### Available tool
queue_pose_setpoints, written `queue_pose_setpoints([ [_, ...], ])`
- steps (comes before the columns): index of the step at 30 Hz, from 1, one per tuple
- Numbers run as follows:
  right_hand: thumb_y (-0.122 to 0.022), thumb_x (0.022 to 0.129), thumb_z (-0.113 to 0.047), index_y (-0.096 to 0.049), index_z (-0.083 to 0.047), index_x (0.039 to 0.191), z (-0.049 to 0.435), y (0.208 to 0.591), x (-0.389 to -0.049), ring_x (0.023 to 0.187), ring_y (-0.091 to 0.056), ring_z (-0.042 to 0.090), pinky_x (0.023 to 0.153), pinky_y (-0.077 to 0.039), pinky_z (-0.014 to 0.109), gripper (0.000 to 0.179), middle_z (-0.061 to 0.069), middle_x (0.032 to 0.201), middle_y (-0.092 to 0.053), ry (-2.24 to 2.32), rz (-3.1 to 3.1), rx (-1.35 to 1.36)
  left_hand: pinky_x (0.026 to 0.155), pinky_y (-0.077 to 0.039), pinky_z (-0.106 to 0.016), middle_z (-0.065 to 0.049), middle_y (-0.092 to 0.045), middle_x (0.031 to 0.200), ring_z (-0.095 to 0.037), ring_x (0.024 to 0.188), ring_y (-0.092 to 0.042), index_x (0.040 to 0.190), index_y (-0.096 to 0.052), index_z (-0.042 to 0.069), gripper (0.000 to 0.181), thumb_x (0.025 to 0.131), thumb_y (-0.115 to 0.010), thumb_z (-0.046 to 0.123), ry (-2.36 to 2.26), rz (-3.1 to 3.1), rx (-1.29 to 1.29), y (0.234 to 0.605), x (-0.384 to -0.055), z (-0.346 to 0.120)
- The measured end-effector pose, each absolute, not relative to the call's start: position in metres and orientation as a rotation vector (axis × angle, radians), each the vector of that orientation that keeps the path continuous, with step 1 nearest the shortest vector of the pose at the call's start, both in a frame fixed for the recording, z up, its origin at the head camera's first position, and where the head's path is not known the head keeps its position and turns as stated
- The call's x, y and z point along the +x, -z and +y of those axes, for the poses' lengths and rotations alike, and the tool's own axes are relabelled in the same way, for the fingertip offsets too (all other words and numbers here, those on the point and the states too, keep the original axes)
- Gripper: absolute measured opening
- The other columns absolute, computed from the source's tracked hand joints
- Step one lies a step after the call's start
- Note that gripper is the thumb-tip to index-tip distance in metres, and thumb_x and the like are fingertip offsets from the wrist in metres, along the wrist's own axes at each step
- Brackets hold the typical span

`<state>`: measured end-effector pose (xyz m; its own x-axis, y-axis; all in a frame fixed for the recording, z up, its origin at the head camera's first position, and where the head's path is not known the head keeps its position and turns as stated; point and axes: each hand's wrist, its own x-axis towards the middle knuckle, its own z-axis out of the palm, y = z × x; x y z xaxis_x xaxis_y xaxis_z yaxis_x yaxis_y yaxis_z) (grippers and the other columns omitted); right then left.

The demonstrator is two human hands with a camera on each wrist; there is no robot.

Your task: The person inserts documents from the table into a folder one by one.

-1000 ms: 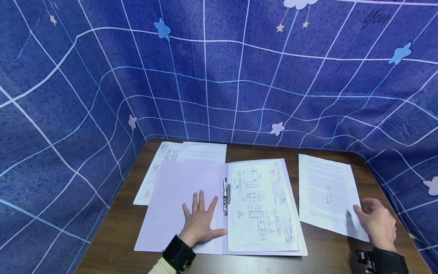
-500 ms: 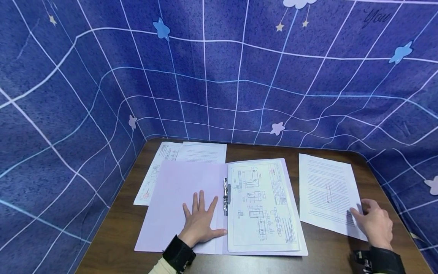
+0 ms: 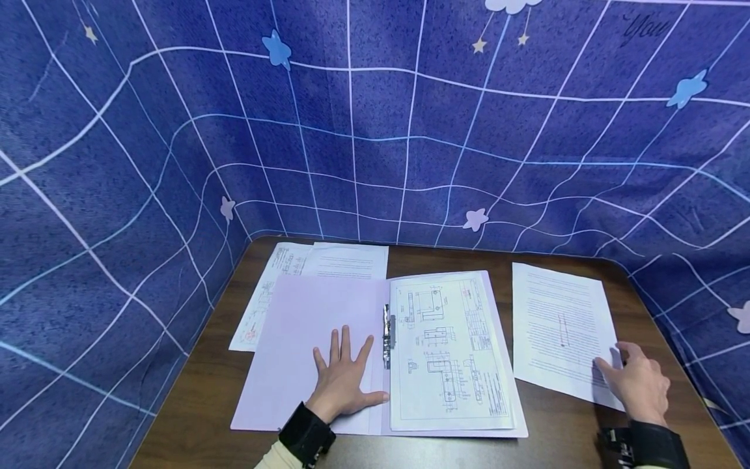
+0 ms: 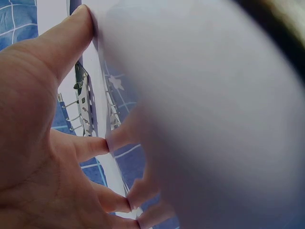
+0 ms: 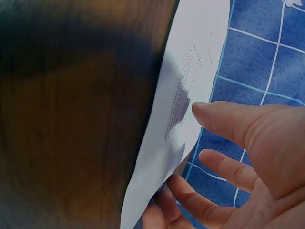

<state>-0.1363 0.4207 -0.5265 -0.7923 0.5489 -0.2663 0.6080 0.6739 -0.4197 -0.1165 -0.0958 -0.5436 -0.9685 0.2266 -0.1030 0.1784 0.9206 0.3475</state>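
My left hand rests with spread fingers on the left inside cover of an open lilac folder. In the left wrist view, its fingertips touch the cover's glossy surface, which mirrors them. The thumb reaches toward the spine, below a metal clip. Technical drawings lie on the folder's right side. My right hand is at the lower right edge of a printed sheet. In the right wrist view, the thumb is over the sheet, apart from the other fingers, which are around its edge.
Behind the folder's left cover lie a drawing sheet and a printed page, both partly covered. The brown wooden table backs onto a blue cloth with grid lines and stars. Each wrist wears a black band.
My right hand has moved slightly left, bringing the thumb farther over the printed sheet. The left hand and folder stay where they were.
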Motion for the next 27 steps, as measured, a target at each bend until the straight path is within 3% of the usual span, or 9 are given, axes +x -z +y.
queue_pose_setpoints([
  [27, -0.069, 0.094, -0.031, -0.036, -0.001, 0.150, 0.4195, 0.5302, -0.1387, 0.125, -0.029, 0.067, 0.091, -0.039, 0.075, 0.072, 0.043, 0.138, -0.032, 0.728, 2.783, 0.926, 0.104, -0.005, -0.087, -0.037, -0.013, 0.163, -0.059, 0.150, -0.006, 0.158, -0.042, 0.013, 0.112, 0.071, -0.080, 0.072, -0.498, 2.940, 0.304, 0.5441, -0.1175, -0.0958],
])
